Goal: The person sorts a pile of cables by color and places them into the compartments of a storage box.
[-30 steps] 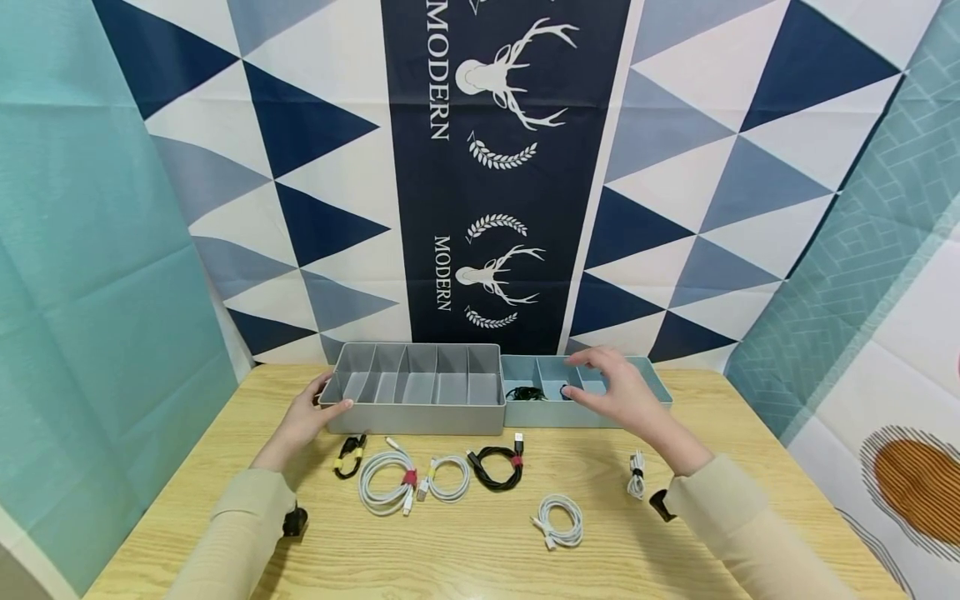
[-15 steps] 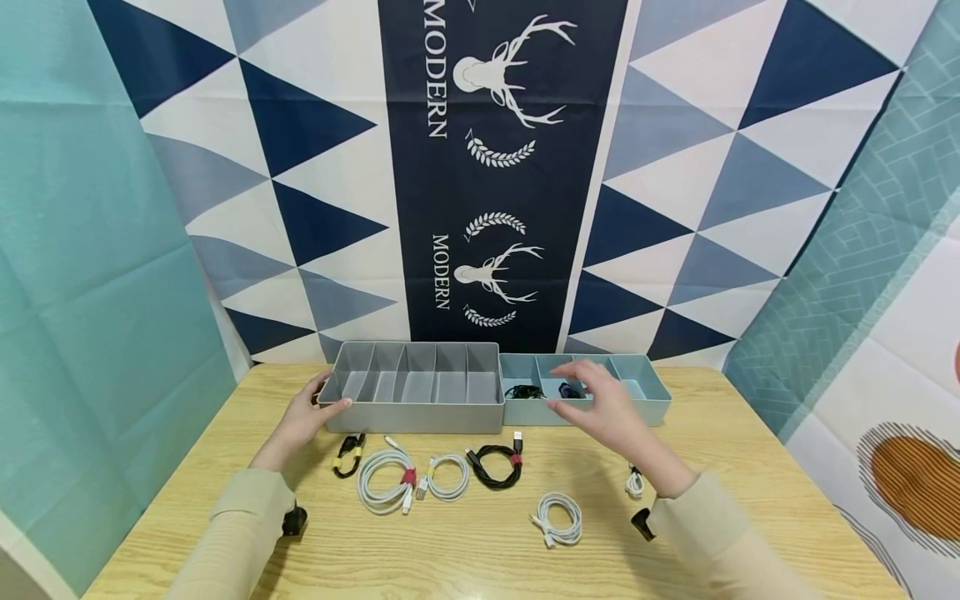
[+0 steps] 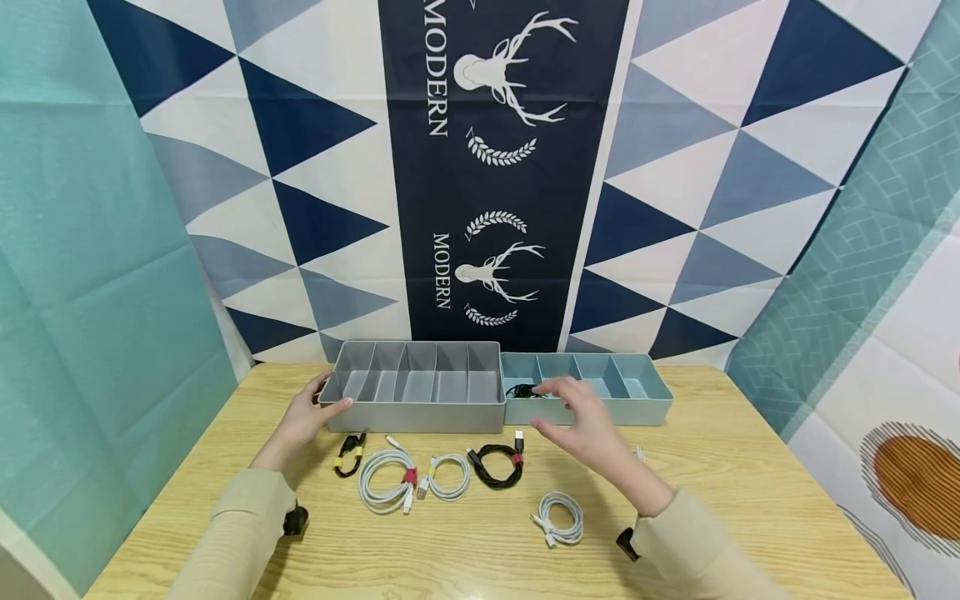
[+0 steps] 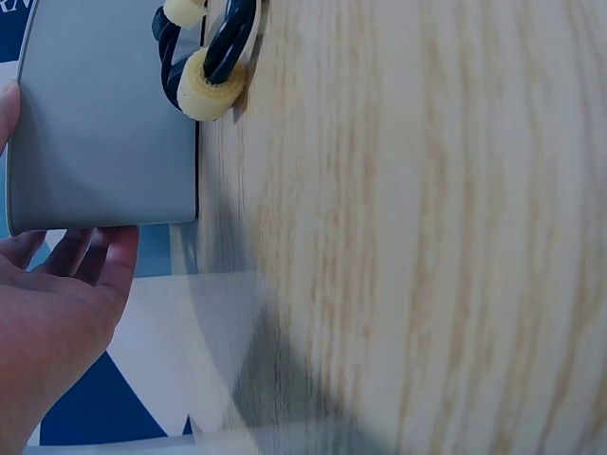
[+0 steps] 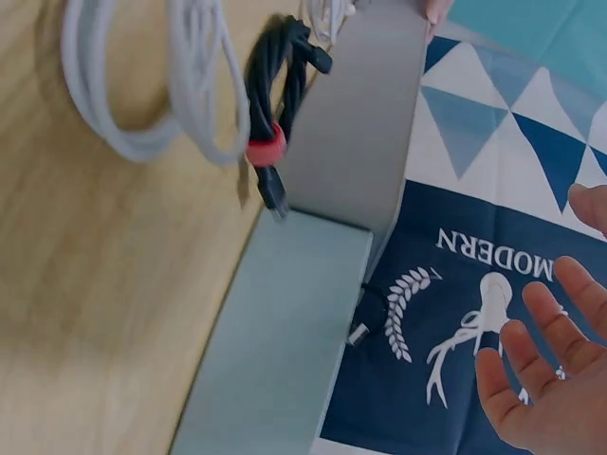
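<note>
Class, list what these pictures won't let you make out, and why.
Head view: most of the rightmost white cable, behind the right forearm.
Head view: the second compartment from the left in the blue box, partly behind the right hand.
Left wrist view: the rest of the black cable, cut off by the top edge.

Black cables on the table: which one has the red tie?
The right black cable, nearer the right hand; the left black cable, by the left hand, has yellow ties.

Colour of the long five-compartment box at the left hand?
Plain grey box, best seen in the head view.
</note>
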Demonstrator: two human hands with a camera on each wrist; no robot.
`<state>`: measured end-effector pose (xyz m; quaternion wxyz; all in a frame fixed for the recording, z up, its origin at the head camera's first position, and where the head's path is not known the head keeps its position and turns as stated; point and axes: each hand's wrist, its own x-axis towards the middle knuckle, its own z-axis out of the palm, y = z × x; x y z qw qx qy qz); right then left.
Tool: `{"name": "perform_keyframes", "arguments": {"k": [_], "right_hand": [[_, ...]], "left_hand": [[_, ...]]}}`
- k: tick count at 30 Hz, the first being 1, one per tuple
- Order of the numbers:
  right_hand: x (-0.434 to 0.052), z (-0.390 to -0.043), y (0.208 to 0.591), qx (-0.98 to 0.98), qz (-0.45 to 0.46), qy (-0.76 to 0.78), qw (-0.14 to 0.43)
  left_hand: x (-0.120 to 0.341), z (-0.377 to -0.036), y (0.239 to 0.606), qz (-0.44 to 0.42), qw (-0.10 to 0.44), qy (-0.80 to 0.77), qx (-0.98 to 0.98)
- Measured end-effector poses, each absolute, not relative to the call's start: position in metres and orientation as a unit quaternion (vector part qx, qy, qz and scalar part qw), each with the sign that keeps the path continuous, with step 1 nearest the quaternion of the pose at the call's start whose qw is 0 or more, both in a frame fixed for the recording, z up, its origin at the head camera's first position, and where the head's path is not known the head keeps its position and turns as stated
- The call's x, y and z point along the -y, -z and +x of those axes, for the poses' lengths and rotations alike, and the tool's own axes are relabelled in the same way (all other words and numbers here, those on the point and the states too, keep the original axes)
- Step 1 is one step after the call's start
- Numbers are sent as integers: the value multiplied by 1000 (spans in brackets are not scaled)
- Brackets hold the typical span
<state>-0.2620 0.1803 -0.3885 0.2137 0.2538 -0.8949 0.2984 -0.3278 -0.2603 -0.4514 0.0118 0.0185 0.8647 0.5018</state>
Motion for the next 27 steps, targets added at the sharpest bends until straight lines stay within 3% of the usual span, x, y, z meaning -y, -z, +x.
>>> {"name": "perform_keyframes", "arguments": {"k": [17, 27], "right_hand": [[-165, -253, 423, 905, 245, -310, 156], [-159, -253, 438, 896, 295, -285, 169]], "left_hand": [[261, -327, 450, 24, 11, -502, -864], [260, -325, 449, 26, 8, -503, -864]]}}
